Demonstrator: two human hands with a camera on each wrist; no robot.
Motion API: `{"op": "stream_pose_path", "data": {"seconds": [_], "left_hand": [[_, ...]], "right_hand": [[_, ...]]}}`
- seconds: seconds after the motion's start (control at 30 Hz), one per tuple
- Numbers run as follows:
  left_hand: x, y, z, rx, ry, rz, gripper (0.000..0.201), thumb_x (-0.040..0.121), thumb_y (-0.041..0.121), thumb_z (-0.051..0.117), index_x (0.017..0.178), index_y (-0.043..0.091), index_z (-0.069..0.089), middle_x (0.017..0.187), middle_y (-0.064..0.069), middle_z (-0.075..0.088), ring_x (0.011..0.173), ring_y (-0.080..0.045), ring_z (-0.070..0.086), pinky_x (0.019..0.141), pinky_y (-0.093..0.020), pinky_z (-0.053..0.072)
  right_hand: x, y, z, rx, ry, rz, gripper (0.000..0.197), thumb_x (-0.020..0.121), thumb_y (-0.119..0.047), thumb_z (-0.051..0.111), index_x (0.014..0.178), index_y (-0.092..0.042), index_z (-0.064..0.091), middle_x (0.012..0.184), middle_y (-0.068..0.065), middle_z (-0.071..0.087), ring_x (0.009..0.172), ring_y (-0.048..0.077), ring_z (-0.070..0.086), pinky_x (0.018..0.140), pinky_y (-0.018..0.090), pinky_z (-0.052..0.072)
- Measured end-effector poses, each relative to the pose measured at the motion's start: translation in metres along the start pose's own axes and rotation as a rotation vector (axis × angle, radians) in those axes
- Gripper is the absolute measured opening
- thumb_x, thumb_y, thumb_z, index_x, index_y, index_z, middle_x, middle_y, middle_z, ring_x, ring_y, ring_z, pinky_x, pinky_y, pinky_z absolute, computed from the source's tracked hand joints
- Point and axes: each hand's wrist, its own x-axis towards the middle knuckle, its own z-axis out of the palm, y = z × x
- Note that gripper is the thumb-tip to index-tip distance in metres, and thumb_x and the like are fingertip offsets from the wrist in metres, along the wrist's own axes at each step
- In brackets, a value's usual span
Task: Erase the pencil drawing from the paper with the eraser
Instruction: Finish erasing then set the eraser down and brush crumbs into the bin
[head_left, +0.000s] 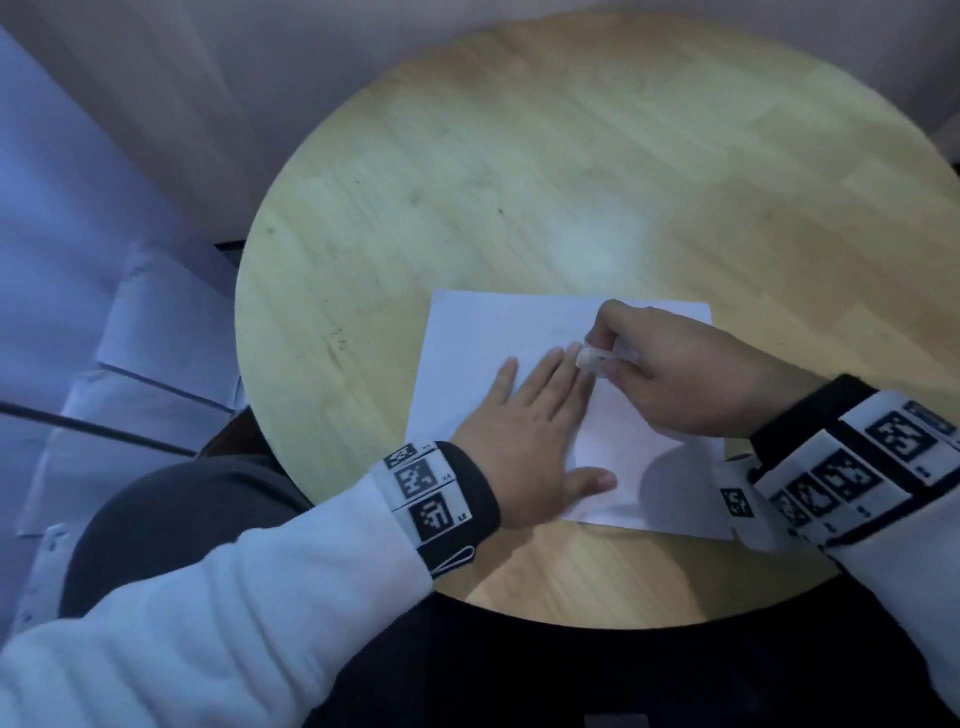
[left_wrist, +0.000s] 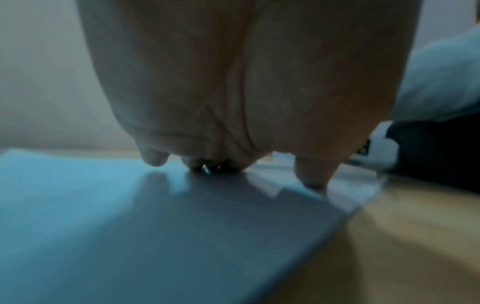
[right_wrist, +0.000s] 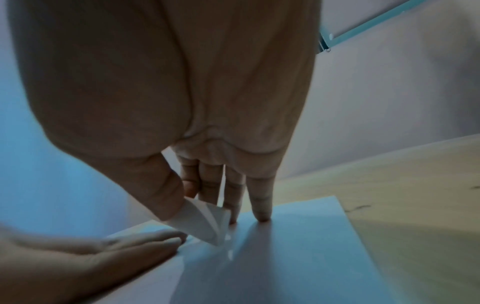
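The right hand (head_left: 670, 374) pinches the white eraser (head_left: 597, 358) between thumb and fingers, with its lower corner down on the paper (head_left: 467, 322). In the right wrist view the ring and little fingertips also touch the sheet beside the eraser (right_wrist: 205, 222). The left hand (head_left: 524, 431) lies flat, its fingers straight and spread, pressing the paper onto the round wooden table (head_left: 467, 156); its fingertips reach right up to the eraser, nearly touching it.

How much of the drawing is gone is hard to say. Only a very faint trace of marks shows on the sheet just beyond the right hand's knuckles, and the patch under the eraser is hidden by the fingers. I'd judge the rubbing is under way, not finished.

The eraser has little room towards the left hand, since those fingertips block it. Beyond the right hand there is free paper up to the far edge, then bare tabletop. The sheet's near edge lies under the right wrist, close to the table's rim, so strokes towards the body risk pushing the paper off.
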Motion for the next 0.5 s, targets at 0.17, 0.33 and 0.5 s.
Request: {"op": "stream_pose_path", "data": {"seconds": [0.17, 0.33, 0.5], "left_hand": [[-0.005, -0.049, 0.003, -0.11, -0.039, -0.283, 0.095, 0.092, 0.079, 0.012, 0.159, 0.019, -0.023, 0.164, 0.001, -0.033, 0.151, -0.015, -0.029, 0.123, -0.054, -0.009], [-0.021, -0.091, -0.016, -0.145, -0.037, -0.579, 0.102, 0.089, 0.082, 0.005, 0.157, 0.012, -0.024, 0.164, -0.006, -0.032, 0.152, -0.022, -0.028, 0.122, -0.054, -0.013], [-0.013, -0.02, -0.007, -0.056, -0.032, -0.067, 0.097, 0.088, 0.079, 0.005, 0.16, 0.018, -0.018, 0.166, 0.001, -0.027, 0.152, -0.013, -0.027, 0.124, -0.051, -0.011]], "right_hand": [[-0.001, 0.0, -0.005, 0.014, -0.013, 0.007, 0.024, 0.104, -0.049, 0.047, 0.101, -0.025, 0.05, 0.109, -0.006, 0.066, 0.095, 0.023, 0.061, 0.086, 0.047, 0.053], [-0.001, -0.003, -0.008, -0.003, -0.025, 0.016, 0.022, 0.105, -0.046, 0.047, 0.097, -0.025, 0.05, 0.107, -0.006, 0.068, 0.089, 0.026, 0.066, 0.08, 0.049, 0.056], [-0.001, -0.006, -0.009, -0.015, -0.001, 0.025, 0.026, 0.103, -0.05, 0.048, 0.1, -0.024, 0.053, 0.099, -0.002, 0.067, 0.082, 0.026, 0.066, 0.079, 0.049, 0.055]]}}
